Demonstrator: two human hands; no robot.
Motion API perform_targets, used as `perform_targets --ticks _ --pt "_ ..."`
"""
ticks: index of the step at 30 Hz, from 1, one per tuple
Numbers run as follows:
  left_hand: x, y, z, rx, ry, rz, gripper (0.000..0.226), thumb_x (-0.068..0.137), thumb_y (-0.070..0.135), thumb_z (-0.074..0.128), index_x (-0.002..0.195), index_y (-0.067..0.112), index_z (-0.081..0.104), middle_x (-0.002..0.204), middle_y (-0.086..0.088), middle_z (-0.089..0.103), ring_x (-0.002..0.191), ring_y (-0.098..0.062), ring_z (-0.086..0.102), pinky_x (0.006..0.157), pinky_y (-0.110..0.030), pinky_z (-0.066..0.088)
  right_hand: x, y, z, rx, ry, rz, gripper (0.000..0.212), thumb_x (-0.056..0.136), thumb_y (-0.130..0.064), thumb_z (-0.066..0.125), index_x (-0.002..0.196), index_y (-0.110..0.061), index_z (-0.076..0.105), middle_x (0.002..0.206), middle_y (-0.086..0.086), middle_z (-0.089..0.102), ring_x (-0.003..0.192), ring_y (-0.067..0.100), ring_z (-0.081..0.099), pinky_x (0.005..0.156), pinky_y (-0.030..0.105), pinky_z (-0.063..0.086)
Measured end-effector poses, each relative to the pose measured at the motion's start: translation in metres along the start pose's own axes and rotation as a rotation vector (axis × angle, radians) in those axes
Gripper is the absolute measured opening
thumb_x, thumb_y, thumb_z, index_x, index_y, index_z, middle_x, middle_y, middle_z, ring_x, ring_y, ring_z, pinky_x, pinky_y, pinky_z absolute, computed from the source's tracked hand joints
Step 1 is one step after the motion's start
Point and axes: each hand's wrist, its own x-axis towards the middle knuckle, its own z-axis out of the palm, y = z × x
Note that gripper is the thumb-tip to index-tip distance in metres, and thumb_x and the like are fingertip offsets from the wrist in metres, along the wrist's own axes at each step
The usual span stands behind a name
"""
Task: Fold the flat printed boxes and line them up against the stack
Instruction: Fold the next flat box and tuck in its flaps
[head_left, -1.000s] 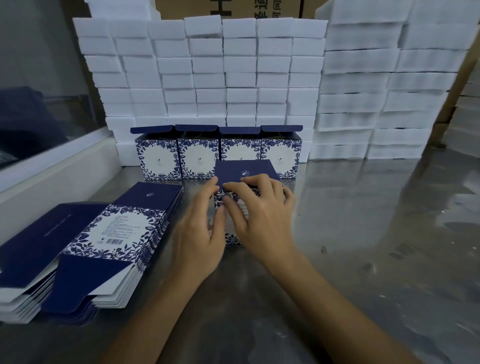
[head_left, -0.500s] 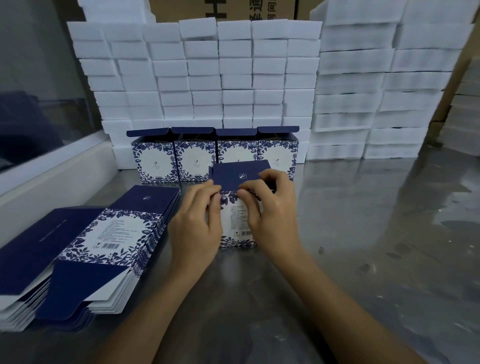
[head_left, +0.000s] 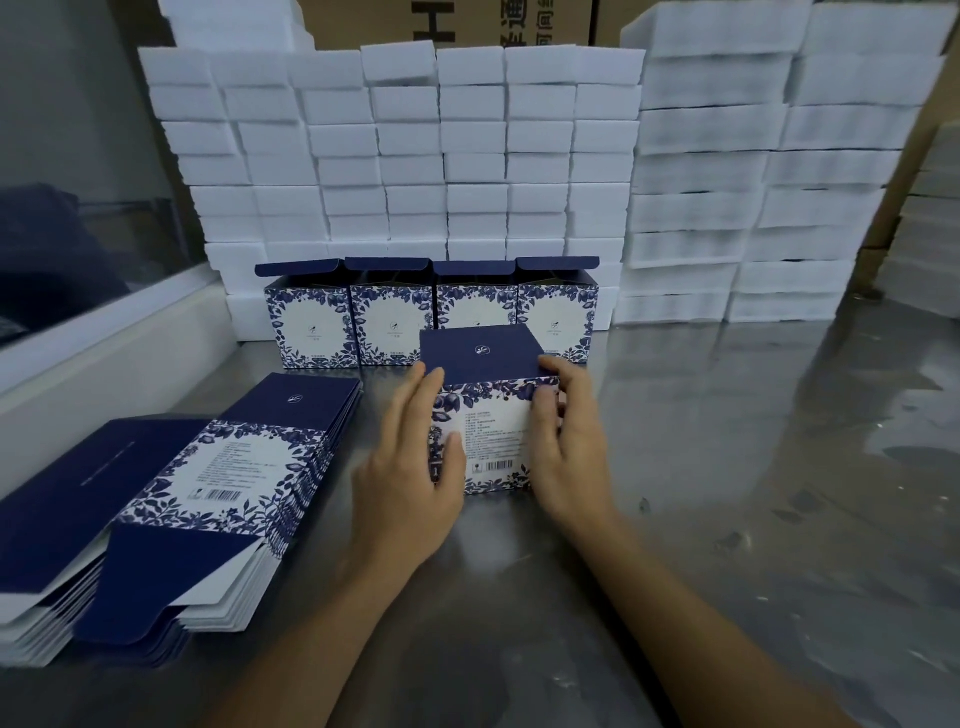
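Box label print (head_left: 493, 434) too small.

Single head-worn view, wide-angle, facing forward and down over a steel table (head_left: 727, 493). Close to both forearms; white block stack (head_left: 467, 156) fills the background.

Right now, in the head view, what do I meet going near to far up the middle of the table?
Hands, left and right, on the box being folded → row of four folded boxes → white foam stack → cardboard carton behind it.
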Motion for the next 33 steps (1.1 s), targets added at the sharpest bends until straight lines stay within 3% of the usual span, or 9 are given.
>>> perform_targets --ticks 6,11,14,17,19,22,25,29,33 --pt "-0.007 -0.005 -0.008 -0.054 -0.148 -0.178 0.095 0.084 0.039 0.063 0.153 0.047 -0.003 0.137 0.006 0.057 0.062 -0.017 0.061 0.064 -0.038 0.056 0.007 0.007 -0.01 0.193 -0.032 0.221 0.032 0.106 -0.018 0.044 0.137 -0.022 0.049 0.128 0.003 0.062 0.095 0.02 0.066 0.077 0.035 0.058" --pt "-0.001 -0.016 -0.002 -0.324 -0.184 -0.337 0.109 0.073 0.078 0.057 0.146 0.053 -0.019 0.164 0.016 0.0 0.149 -0.006 0.016 0.119 -0.045 0.026 0.007 0.009 -0.014 0.222 -0.184 0.313 0.1 0.076 -0.059 0.071 0.155 -0.04 0.012 0.158 -0.006 0.028 0.14 0.012 0.035 0.113 0.039 0.038" --pt "-0.004 -0.021 -0.001 -0.427 -0.313 -0.356 0.12 0.065 0.083 0.065 0.152 0.046 -0.009 0.163 0.02 -0.001 0.148 -0.001 0.009 0.118 -0.045 0.028 0.005 0.012 -0.009 0.272 -0.301 0.253 0.118 0.069 -0.055 0.084 0.157 -0.036 0.008 0.15 -0.02 0.042 0.134 0.001 0.047 0.107 0.031 0.047" --pt "-0.006 -0.013 0.002 -0.554 -0.339 -0.328 0.1 0.071 0.073 0.069 0.151 0.05 0.013 0.15 0.021 0.04 0.135 0.0 0.043 0.107 -0.028 0.043 -0.002 0.016 -0.002 0.262 -0.328 0.161 0.076 0.081 -0.039 0.081 0.144 -0.029 0.039 0.129 -0.017 0.062 0.121 0.008 0.061 0.093 0.027 0.055" --pt "-0.004 -0.013 0.002 -0.604 -0.248 -0.392 0.075 0.082 0.06 0.063 0.147 0.043 0.03 0.135 0.023 0.056 0.123 0.004 0.053 0.104 -0.022 0.044 0.001 0.011 -0.004 0.327 -0.314 0.259 0.042 0.088 -0.062 0.061 0.124 -0.04 0.062 0.12 -0.014 0.07 0.114 0.007 0.066 0.089 0.027 0.055" --pt "0.001 -0.018 -0.004 -0.62 -0.155 -0.49 0.035 0.089 0.043 0.049 0.125 0.044 0.051 0.113 0.027 0.065 0.106 0.013 0.058 0.09 -0.011 0.046 0.01 0.001 -0.01 0.365 -0.248 0.398 0.055 0.087 -0.078 0.033 0.104 -0.046 0.073 0.115 -0.019 0.072 0.111 -0.001 0.064 0.091 0.028 0.053" --pt "0.002 -0.019 -0.006 -0.65 -0.12 -0.547 0.025 0.092 0.039 0.043 0.11 0.037 0.059 0.109 0.009 0.069 0.104 -0.008 0.063 0.09 -0.026 0.047 0.01 -0.002 -0.01 0.318 -0.155 0.317 0.039 0.091 -0.062 0.051 0.113 -0.032 0.063 0.121 -0.011 0.067 0.118 0.004 0.059 0.096 0.027 0.047" --pt "0.003 -0.019 -0.005 -0.63 -0.088 -0.597 0.032 0.105 0.022 0.042 0.134 0.014 0.052 0.116 0.024 0.063 0.116 0.001 0.055 0.111 -0.038 0.036 0.005 -0.003 -0.008 0.248 -0.161 0.306 0.098 0.071 -0.064 0.075 0.15 -0.031 0.026 0.153 -0.006 0.036 0.139 0.01 0.038 0.114 0.031 0.035" --pt "0.004 -0.017 -0.006 -0.465 -0.125 -0.578 0.07 0.094 0.059 0.035 0.156 0.029 0.02 0.16 0.01 0.025 0.147 -0.005 0.021 0.122 -0.036 0.019 0.0 -0.007 -0.005 0.232 -0.216 0.214 0.109 0.061 -0.061 0.084 0.148 -0.041 0.021 0.151 -0.01 0.04 0.138 0.005 0.042 0.117 0.038 0.036"
